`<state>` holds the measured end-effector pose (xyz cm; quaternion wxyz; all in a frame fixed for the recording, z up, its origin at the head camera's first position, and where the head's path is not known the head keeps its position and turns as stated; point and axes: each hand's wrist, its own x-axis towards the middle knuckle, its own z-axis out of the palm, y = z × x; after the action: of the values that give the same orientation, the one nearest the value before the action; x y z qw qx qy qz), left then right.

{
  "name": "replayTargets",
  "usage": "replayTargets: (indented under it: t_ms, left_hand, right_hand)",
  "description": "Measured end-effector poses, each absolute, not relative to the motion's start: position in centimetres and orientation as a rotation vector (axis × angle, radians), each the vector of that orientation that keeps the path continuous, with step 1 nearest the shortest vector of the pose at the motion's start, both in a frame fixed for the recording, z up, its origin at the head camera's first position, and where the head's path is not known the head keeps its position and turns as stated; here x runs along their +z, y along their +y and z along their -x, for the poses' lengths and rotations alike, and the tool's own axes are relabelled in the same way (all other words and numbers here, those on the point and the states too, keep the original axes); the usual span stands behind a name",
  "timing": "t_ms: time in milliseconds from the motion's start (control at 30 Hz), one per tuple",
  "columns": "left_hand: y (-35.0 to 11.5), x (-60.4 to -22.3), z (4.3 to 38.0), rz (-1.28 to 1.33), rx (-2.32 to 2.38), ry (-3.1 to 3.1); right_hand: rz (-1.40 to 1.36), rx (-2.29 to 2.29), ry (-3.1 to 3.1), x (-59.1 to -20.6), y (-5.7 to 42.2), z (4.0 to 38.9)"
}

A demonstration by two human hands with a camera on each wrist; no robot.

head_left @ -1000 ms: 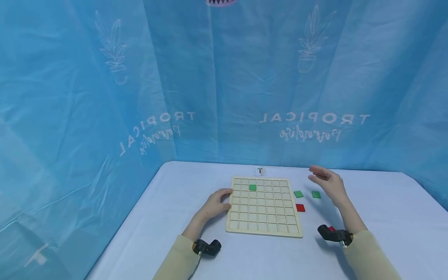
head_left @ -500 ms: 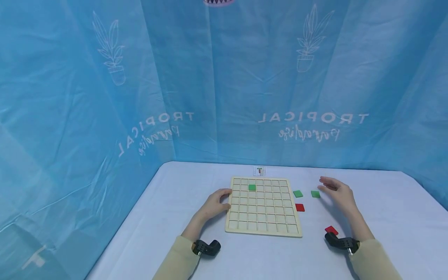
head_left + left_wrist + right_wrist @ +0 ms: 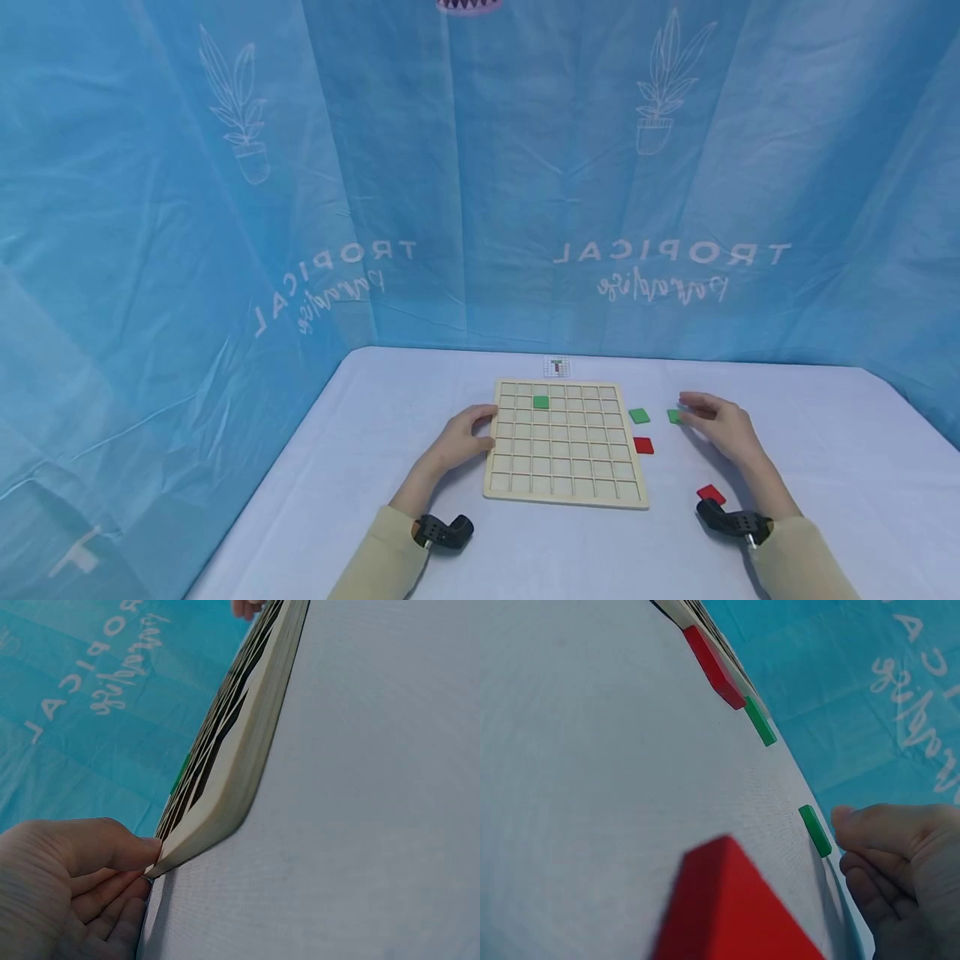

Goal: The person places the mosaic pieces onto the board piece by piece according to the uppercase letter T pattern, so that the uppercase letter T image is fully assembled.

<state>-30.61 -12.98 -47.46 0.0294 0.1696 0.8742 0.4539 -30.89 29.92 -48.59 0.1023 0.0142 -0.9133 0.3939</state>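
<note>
A pale wooden grid board [image 3: 562, 442] lies on the table, one green square tile [image 3: 542, 402] in an upper cell. My left hand [image 3: 460, 437] holds the board's left edge; in the left wrist view its thumb [image 3: 124, 853] lies on the rim. My right hand [image 3: 723, 427] is over the right side, thumb and fingers bent and apart. Its thumb tip is beside a green tile [image 3: 815, 831], which lies flat on the cloth and is partly hidden in the head view. No tile shows between the fingers. A second green tile [image 3: 639, 416] lies nearer the board.
A red tile [image 3: 643, 446] lies against the board's right edge. Another red tile [image 3: 710, 494] sits near the right wrist camera [image 3: 731, 518]. Behind the board lies a small printed grid card [image 3: 557, 367]. A blue printed curtain [image 3: 510, 208] hangs behind the white table [image 3: 420, 383].
My right hand has moved right and down toward the outer green tile and now partly covers it. The left hand and the board stay put.
</note>
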Motion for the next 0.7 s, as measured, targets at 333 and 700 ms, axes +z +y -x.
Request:
replayTargets:
  t_ms: [333, 700]
  left_hand:
    - [-13.0, -47.2, 30.5, -0.519, 1.413, 2.693]
    - [-13.0, -47.2, 30.4, -0.513, 1.417, 2.685]
  right_hand:
    - [-0.089, 1.076, -2.771, -48.7, 29.7, 30.9]
    - [-0.110, 1.041, -2.703, -47.2, 29.7, 30.5]
